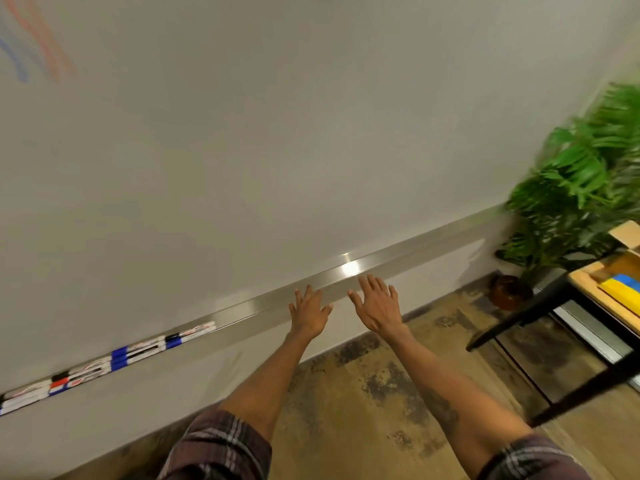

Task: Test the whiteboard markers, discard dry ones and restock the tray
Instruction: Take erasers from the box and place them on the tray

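A large whiteboard (pixel 277 150) fills the view, with red and blue squiggles (pixel 34 43) at its top left. Along its lower edge runs a metal marker tray (pixel 433 247). Several whiteboard markers (pixel 138 351) with blue, black and red caps lie in a row in the tray's left part. My left hand (pixel 310 313) and my right hand (pixel 377 304) are stretched out side by side in front of the tray's middle, fingers spread, palms down, holding nothing. Both hands are well right of the markers.
A green potted plant (pixel 581 181) stands on the floor at the right. A black-legged table (pixel 540 306) at the far right carries a wooden box (pixel 588 278) with yellow and blue items inside. Worn wooden floor (pixel 363 375) lies below.
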